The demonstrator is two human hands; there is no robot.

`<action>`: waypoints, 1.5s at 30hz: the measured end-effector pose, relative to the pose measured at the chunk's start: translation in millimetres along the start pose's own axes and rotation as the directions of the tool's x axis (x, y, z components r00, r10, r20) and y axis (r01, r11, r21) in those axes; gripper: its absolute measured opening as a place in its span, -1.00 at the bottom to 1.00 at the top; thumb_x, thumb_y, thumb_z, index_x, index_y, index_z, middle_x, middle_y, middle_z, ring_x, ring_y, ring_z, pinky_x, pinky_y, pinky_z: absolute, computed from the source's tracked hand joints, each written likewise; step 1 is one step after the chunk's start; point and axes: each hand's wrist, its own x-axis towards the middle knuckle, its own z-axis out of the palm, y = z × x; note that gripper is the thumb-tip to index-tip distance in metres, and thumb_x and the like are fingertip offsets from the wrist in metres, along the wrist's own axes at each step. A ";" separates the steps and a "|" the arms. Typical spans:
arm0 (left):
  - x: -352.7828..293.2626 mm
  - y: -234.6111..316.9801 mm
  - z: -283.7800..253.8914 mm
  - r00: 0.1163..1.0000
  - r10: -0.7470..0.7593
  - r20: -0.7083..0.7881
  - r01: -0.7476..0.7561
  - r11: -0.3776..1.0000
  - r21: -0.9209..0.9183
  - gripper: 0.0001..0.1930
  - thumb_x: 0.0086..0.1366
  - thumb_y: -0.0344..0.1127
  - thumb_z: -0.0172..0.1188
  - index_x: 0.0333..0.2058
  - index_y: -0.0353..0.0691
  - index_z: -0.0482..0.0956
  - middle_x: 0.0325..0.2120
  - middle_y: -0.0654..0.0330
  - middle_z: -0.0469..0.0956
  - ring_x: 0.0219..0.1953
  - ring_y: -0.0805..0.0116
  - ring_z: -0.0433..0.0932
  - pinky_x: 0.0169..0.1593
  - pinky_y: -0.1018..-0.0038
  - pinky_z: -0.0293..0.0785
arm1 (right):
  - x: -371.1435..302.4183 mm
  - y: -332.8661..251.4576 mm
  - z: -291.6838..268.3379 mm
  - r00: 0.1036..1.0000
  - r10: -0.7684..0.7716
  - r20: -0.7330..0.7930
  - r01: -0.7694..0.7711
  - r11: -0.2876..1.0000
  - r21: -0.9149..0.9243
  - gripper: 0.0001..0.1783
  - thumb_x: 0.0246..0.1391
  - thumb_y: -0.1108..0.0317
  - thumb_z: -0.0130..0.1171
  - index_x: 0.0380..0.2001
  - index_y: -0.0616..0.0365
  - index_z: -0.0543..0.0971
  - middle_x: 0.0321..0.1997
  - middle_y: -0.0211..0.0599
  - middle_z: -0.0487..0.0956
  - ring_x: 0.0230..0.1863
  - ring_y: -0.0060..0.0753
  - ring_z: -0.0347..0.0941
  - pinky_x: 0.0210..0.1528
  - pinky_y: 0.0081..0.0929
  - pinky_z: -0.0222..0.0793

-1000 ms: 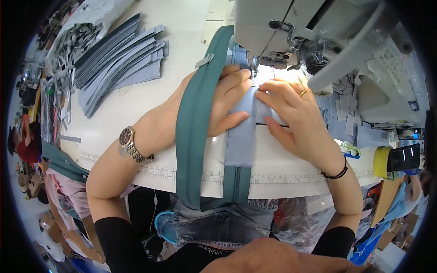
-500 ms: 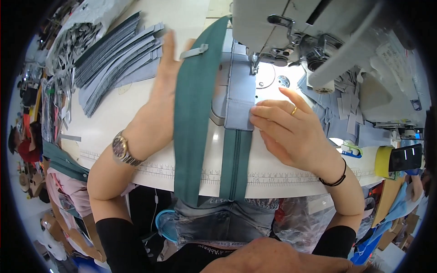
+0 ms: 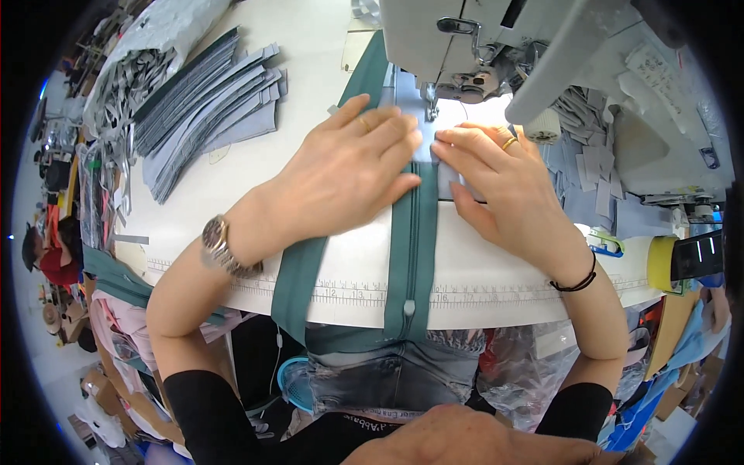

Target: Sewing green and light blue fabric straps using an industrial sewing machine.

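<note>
A long green zipper runs toward me over the table edge, its slider near that edge. At its far end a blue-grey fabric piece lies beside and under the presser foot of the sewing machine. My left hand is over the zipper and the fabric, fingers stretched and slightly blurred. Touching the fabric's right edge with its fingertips, my right hand has its thumb held apart. Another stretch of green strip passes beneath my left wrist and hangs off the edge.
Stacked grey fabric strips fan out at the left, near a plastic bag of scraps. Grey offcuts lie right of the machine, by a white thread spool. A yellow tape roll and a printed ruler are along the near edge.
My left hand has swung right, from beside the raised green strip to over the fabric. The fabric and zipper have shifted away from me, bringing the slider into view. My right hand moved slightly farther.
</note>
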 end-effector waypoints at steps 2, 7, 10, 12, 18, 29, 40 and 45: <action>0.1 -9.3 7.4 0.999 0.010 0.039 -0.009 0.999 -0.037 -0.58 0.18 -0.26 0.35 0.00 -0.27 0.58 0.03 0.09 0.59 0.09 0.11 0.55 0.22 0.20 0.40 | 0.2 -1.6 1.7 1.000 0.020 0.010 -0.020 1.000 -0.008 -0.52 -0.04 0.46 0.24 0.04 0.14 0.59 0.16 -0.35 0.51 0.23 -0.19 0.42 0.13 -0.14 0.30; 7.9 -24.2 10.3 0.999 0.038 -0.012 -0.037 0.997 0.071 -0.65 0.25 -0.15 0.27 -0.10 -0.25 0.60 -0.07 0.18 0.62 0.10 0.22 0.54 0.32 0.13 0.26 | -1.3 -3.2 8.8 1.000 0.012 0.009 -0.012 0.999 -0.051 -0.50 0.00 0.45 0.23 0.08 0.14 0.57 0.23 -0.34 0.47 0.27 -0.21 0.38 0.19 -0.11 0.26; 14.6 -34.7 9.9 0.998 0.053 0.028 -0.055 0.994 0.091 -0.65 0.28 -0.10 0.24 -0.09 -0.22 0.63 -0.04 0.21 0.60 0.17 0.25 0.48 0.34 0.16 0.24 | 0.0 -2.9 10.4 0.996 -0.088 -0.029 0.084 0.991 -0.104 -0.56 0.05 0.37 0.25 0.05 0.12 0.58 0.11 -0.37 0.52 0.12 -0.26 0.49 0.23 0.30 0.24; 15.8 -41.2 11.7 0.998 0.043 0.033 -0.046 0.994 0.094 -0.65 0.30 -0.08 0.22 -0.10 -0.21 0.64 -0.04 0.21 0.61 0.17 0.25 0.47 0.34 0.16 0.24 | 1.1 -3.1 7.7 0.998 -0.055 -0.027 0.053 0.998 -0.042 -0.54 0.08 0.37 0.24 0.10 0.08 0.57 0.18 -0.36 0.52 0.19 -0.24 0.47 0.19 0.37 0.25; 17.2 -38.9 12.6 1.000 0.020 0.000 -0.020 0.997 0.073 -0.57 0.26 0.03 0.24 -0.11 -0.22 0.66 -0.08 0.17 0.61 0.15 0.20 0.48 0.27 0.18 0.30 | -0.5 -0.6 8.9 0.998 -0.062 0.003 0.063 0.996 -0.058 -0.53 0.12 0.35 0.23 0.14 0.04 0.56 0.27 -0.31 0.51 0.27 -0.20 0.42 0.22 0.35 0.21; 23.3 -36.5 9.5 0.945 -0.319 0.075 0.310 0.944 0.110 -0.85 0.13 -0.31 0.17 -0.46 -0.29 0.58 -0.52 -0.04 0.62 -0.38 -0.04 0.65 -0.26 0.16 0.58 | -5.1 -4.8 8.2 0.968 -0.228 -0.105 0.212 0.966 -0.146 -0.72 -0.05 0.41 0.25 -0.19 0.08 0.67 -0.08 -0.46 0.61 0.03 -0.37 0.53 0.31 0.01 0.28; 41.0 -157.0 9.8 0.961 -0.274 -0.036 0.271 0.960 -0.073 -0.88 0.16 -0.47 0.15 -0.33 -0.32 0.62 -0.41 -0.10 0.61 -0.33 -0.09 0.61 -0.27 0.19 0.54 | -13.4 -26.5 -11.8 0.875 -0.435 -0.211 0.382 0.890 -0.251 -0.73 -0.10 0.44 0.21 -0.26 0.24 0.65 -0.24 -0.30 0.63 -0.13 -0.33 0.58 0.24 -0.07 0.43; 7.3 -172.2 5.6 0.932 -0.338 -0.131 0.330 0.941 -0.077 -0.87 0.17 -0.52 0.17 -0.30 -0.33 0.62 -0.32 -0.09 0.60 -0.26 -0.04 0.61 -0.20 0.23 0.53 | -82.4 10.1 -69.4 0.926 -0.086 -0.367 -0.079 0.908 -0.411 -0.79 -0.11 0.45 0.31 -0.31 0.14 0.68 -0.30 -0.32 0.63 -0.18 -0.25 0.56 0.07 -0.23 0.48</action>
